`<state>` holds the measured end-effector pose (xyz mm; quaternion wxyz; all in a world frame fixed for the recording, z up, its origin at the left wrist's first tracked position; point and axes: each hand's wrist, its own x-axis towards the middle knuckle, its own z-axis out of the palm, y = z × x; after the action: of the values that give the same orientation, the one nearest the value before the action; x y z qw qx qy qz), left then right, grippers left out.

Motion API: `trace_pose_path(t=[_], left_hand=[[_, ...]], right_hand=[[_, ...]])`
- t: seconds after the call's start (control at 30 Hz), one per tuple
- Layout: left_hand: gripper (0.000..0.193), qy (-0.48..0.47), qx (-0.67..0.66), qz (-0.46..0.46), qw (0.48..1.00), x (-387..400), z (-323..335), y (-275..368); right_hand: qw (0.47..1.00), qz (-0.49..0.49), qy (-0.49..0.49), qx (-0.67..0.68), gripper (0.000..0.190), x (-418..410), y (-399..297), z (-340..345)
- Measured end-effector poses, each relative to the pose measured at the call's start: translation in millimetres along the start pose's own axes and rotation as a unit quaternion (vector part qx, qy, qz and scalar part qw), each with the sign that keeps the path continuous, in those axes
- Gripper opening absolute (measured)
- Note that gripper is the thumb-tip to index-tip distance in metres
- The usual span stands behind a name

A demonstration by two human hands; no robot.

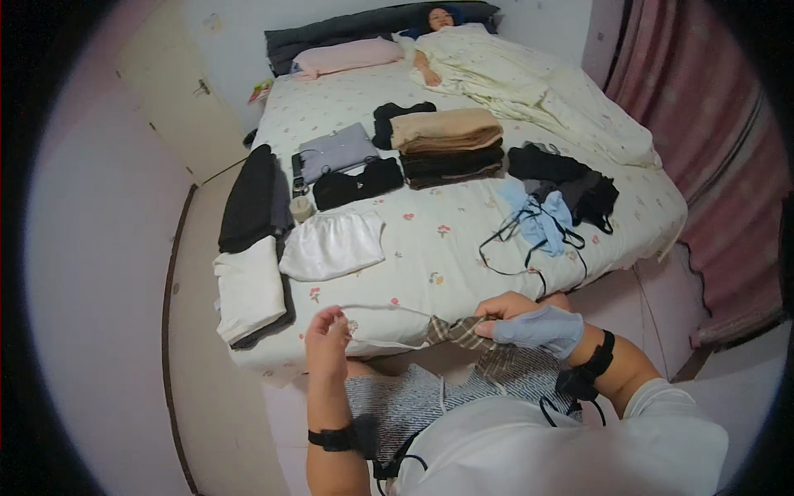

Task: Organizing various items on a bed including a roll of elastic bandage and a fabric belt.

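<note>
My left hand (329, 332) pinches one end of a thin white strap (388, 307) that forms a stretched loop above the bed's front edge. At the loop's other end is a twisted brown plaid cloth piece (462, 332), gripped in my right hand (505, 305). Pale grey-blue fabric (539, 328) lies over the back of my right hand and its wrist. Beyond my hands, a white satin garment (335, 245) lies on the bed. To the right is a loose heap with a light blue garment (549, 223) and its black cords (505, 270).
The bed (422, 248) also bears a tan-topped folded stack (446, 133), a folded grey garment (338, 149), a black garment (360, 183), dark folded clothes (248, 198), white folded cloth (251, 288) and a rolled belt (302, 209). A person lies under a quilt (515, 80) at the far end.
</note>
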<state>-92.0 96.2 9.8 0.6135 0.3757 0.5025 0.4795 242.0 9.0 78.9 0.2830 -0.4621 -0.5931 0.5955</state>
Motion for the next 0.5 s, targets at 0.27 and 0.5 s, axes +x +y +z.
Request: trace_pose_path(t=[0.27,0.5], left_hand=[[0.051,-0.331,0.309,0.297,0.841,-73,117,-10],[0.029,-0.328,0.284,0.207,0.877,-67,103,-12]], right_hand=[[0.996,0.006,-0.043,0.081,0.027,0,10,15],[1.0,0.005,-0.018,-0.001,0.03,-11,6,-3]])
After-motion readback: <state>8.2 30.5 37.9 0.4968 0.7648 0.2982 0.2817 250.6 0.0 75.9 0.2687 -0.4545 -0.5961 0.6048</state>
